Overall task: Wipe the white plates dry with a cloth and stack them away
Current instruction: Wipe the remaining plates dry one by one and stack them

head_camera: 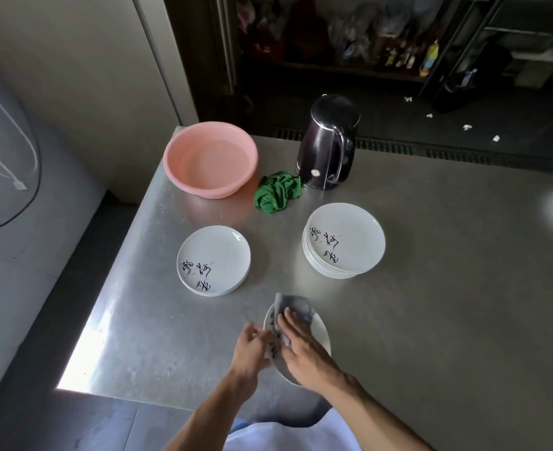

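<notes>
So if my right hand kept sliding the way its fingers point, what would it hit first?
Beyond the grey cloth, probably the left plate stack, though depth is unclear.

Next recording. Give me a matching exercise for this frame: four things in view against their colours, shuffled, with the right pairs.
Things:
1. basin
2. kettle
3. crumpled cloth
4. wiping cloth

Colours:
A. green
B. grey
C. pink
D. dark, nearly black

Pairs: 1-C; 2-D; 3-A; 4-B
</notes>
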### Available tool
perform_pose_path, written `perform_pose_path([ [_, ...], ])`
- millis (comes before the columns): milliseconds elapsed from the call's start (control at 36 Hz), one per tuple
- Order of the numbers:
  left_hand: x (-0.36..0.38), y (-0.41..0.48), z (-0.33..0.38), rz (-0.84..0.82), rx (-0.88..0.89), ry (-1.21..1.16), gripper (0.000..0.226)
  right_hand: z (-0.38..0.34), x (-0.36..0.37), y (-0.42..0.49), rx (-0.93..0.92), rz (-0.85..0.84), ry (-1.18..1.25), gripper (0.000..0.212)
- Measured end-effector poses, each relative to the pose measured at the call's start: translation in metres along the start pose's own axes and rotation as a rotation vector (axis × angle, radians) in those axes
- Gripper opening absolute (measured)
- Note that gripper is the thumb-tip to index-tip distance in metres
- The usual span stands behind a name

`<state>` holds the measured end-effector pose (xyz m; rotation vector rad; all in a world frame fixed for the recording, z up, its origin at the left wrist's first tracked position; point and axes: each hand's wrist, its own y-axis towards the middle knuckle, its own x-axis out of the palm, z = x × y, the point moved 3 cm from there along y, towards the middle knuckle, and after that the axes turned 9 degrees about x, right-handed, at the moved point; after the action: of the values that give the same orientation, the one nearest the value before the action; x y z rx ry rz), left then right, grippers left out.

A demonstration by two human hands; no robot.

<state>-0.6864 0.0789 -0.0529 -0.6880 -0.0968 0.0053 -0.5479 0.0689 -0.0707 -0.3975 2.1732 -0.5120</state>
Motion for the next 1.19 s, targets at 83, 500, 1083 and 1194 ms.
perform_pose_path([
  [83,-0.002,-0.006,-0.002,-0.017,-0.002,-0.012,0.018,0.004,0.004,0.0,0.022,-0.022,-0.084,0.059],
  [500,0.001,0.022,0.022,0.123,0.045,-0.054,0.011,-0.015,-0.01,-0.044,-0.1,0.095,-0.049,0.062],
  [1083,-0.018,0.009,-0.001,-0.193,-0.024,-0.166,0.04,0.034,-0.075,-0.034,0.585,0.421,1.108,0.009],
  [1194,-0.016,0.003,0.0,-0.184,-0.019,-0.149,0.02,0.04,-0.062,-0.034,0.66,0.577,0.872,0.023],
])
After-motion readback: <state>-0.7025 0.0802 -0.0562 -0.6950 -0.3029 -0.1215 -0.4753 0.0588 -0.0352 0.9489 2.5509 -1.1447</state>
